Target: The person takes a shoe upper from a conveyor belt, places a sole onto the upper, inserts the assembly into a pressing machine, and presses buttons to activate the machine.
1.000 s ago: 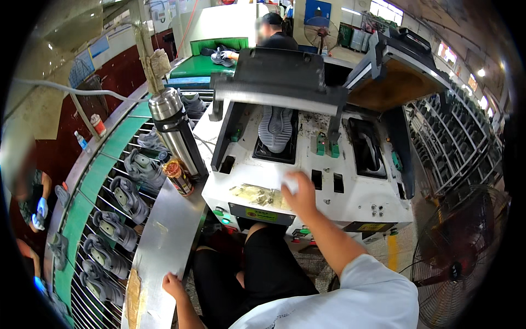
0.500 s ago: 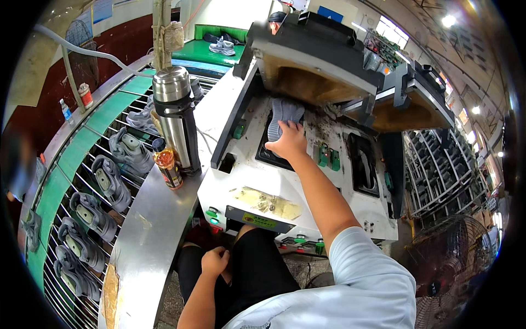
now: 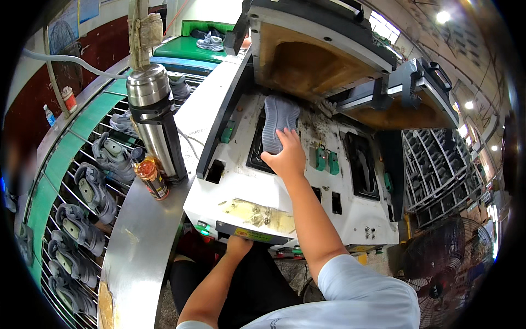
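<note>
Fingers (image 3: 286, 137) of the right hand (image 3: 289, 159) clasp the near end of the grey sole (image 3: 280, 117), its long axis running away from them over the black recess (image 3: 255, 158) in the white press (image 3: 255, 189); the left hand (image 3: 239, 248), farther off beneath the front panel (image 3: 272, 238), has an unclear grip.

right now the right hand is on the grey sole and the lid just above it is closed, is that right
Not quite: the lid is raised open, as the head view shows. The right hand is on the grey sole, as you say.
</note>
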`<action>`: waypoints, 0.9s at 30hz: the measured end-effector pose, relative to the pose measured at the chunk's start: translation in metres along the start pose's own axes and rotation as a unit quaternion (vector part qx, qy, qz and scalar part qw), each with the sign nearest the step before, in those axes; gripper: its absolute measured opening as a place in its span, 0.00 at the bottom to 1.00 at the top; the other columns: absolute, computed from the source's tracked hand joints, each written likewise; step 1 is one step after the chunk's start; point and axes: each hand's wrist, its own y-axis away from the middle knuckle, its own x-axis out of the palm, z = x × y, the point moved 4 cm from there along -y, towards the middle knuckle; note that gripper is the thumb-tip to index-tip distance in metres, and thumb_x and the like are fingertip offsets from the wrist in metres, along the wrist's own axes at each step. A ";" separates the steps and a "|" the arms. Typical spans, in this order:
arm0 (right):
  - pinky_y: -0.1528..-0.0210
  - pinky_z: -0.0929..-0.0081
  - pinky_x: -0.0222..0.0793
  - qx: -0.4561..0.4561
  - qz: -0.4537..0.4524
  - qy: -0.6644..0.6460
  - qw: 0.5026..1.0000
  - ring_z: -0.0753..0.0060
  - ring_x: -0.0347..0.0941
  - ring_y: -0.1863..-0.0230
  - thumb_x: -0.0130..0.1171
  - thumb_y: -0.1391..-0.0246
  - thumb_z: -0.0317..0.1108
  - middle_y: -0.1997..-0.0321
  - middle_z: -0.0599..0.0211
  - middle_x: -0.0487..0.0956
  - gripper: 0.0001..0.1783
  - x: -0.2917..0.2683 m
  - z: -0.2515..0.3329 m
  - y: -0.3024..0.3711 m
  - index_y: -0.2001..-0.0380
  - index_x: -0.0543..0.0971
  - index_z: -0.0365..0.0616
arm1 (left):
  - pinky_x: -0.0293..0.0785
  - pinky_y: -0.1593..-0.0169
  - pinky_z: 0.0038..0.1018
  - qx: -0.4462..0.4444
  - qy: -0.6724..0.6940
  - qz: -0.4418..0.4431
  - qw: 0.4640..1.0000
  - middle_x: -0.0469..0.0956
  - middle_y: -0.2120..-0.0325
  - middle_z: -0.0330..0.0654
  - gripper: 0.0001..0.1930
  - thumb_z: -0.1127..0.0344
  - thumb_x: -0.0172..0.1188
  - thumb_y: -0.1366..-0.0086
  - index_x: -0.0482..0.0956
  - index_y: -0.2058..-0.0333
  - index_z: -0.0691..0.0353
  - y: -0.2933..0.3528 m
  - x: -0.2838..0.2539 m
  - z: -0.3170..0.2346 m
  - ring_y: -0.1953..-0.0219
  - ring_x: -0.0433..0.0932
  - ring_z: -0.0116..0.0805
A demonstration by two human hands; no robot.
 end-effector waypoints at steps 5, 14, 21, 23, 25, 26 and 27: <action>0.37 0.64 0.60 -0.026 -0.042 -0.016 0.999 0.55 0.61 0.35 0.65 0.70 0.39 0.41 0.53 0.71 0.33 0.005 0.000 0.001 0.53 0.78 0.39 | 0.73 0.52 0.40 0.039 -0.068 -0.066 0.995 0.79 0.58 0.49 0.17 0.58 0.58 0.44 0.80 0.57 0.57 -0.096 0.044 0.010 0.56 0.77 0.50; 0.38 0.62 0.61 -0.018 -0.047 -0.014 0.999 0.54 0.63 0.36 0.65 0.71 0.33 0.42 0.54 0.73 0.31 0.007 0.002 0.004 0.55 0.78 0.38 | 0.72 0.51 0.41 -0.030 -0.083 -0.035 0.995 0.78 0.57 0.49 0.17 0.59 0.59 0.44 0.79 0.56 0.57 -0.116 0.074 0.027 0.55 0.76 0.51; 0.40 0.61 0.65 -0.038 -0.100 -0.005 0.994 0.51 0.69 0.41 0.66 0.74 0.30 0.49 0.53 0.77 0.29 0.010 -0.001 0.005 0.60 0.79 0.37 | 0.71 0.50 0.41 -0.026 -0.073 -0.026 0.997 0.78 0.56 0.50 0.17 0.59 0.59 0.44 0.79 0.56 0.57 -0.077 0.051 0.033 0.54 0.76 0.51; 0.41 0.61 0.65 -0.057 -0.115 -0.015 0.992 0.52 0.69 0.42 0.67 0.75 0.29 0.50 0.54 0.78 0.28 0.013 -0.002 0.006 0.61 0.79 0.37 | 0.71 0.50 0.41 -0.032 -0.078 -0.033 0.996 0.78 0.56 0.50 0.17 0.60 0.60 0.45 0.79 0.56 0.57 -0.070 0.042 0.035 0.54 0.75 0.52; 0.41 0.61 0.65 -0.076 -0.130 -0.026 0.988 0.52 0.70 0.43 0.67 0.75 0.28 0.51 0.56 0.79 0.27 0.015 -0.002 0.004 0.62 0.79 0.37 | 0.71 0.49 0.42 -0.035 -0.074 -0.034 0.996 0.78 0.56 0.50 0.18 0.60 0.60 0.45 0.79 0.56 0.57 -0.067 0.039 0.037 0.53 0.75 0.52; 0.41 0.61 0.65 -0.082 -0.134 -0.028 0.987 0.52 0.70 0.43 0.67 0.75 0.28 0.52 0.56 0.79 0.26 0.015 -0.003 0.007 0.63 0.80 0.37 | 0.71 0.49 0.42 -0.036 -0.072 -0.030 0.996 0.78 0.56 0.50 0.18 0.60 0.60 0.45 0.79 0.56 0.58 -0.064 0.039 0.035 0.53 0.75 0.52; 0.41 0.62 0.65 -0.089 -0.136 -0.039 0.986 0.53 0.71 0.44 0.67 0.75 0.28 0.52 0.56 0.79 0.26 0.017 -0.001 0.008 0.63 0.80 0.37 | 0.71 0.49 0.42 -0.040 -0.077 -0.033 0.996 0.78 0.56 0.50 0.18 0.60 0.60 0.45 0.79 0.56 0.58 -0.060 0.037 0.035 0.53 0.75 0.52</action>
